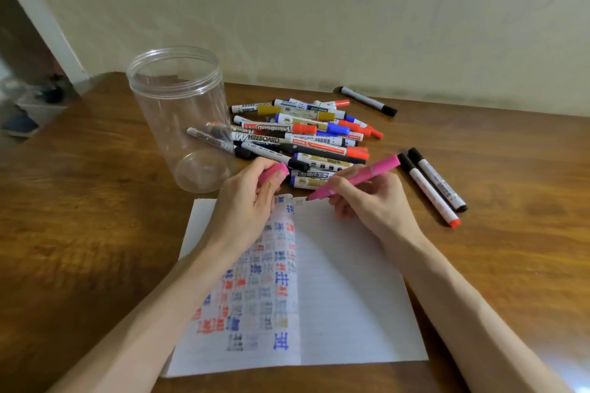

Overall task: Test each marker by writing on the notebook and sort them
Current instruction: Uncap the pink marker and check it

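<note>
An open notebook point(344, 290) lies on the wooden table; its left page is covered with red, blue and grey test marks, its right page is blank. My right hand point(373, 201) grips an uncapped pink marker point(357, 180), whose tip touches the top of the right page. My left hand point(245, 201) rests on the left page and holds the pink cap point(271, 171). A pile of several markers point(303, 134) lies just beyond the notebook.
A clear plastic jar point(182, 115), with nothing inside, stands at the left of the pile. Two markers point(434, 185) lie side by side at the right. One black-capped marker point(368, 100) lies near the wall. The table's left edge point(95, 80) drops off beside clutter.
</note>
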The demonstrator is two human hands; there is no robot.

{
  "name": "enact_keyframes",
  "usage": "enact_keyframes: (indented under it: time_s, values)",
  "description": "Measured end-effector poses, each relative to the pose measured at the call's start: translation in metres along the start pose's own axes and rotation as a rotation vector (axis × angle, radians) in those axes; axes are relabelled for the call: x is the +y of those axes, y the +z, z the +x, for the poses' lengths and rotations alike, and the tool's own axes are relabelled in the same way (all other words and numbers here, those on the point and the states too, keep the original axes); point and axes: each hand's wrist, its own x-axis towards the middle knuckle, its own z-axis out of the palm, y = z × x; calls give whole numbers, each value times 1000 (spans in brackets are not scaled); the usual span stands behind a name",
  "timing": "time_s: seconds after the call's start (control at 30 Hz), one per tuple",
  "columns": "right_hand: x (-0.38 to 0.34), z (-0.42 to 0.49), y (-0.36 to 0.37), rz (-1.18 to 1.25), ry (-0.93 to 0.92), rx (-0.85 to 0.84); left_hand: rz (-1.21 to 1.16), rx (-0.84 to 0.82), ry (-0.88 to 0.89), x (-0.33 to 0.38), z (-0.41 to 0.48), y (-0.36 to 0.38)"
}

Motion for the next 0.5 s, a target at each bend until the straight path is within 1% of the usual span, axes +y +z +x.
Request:
enact_keyframes:
  time_s: [0.17, 0.5]
  values:
    - [3, 1, 9, -88, -27, 15, -10, 25, 7, 1, 1, 0]
    - [5, 1, 13, -160, -49, 10, 32, 30, 63, 1, 2, 1]
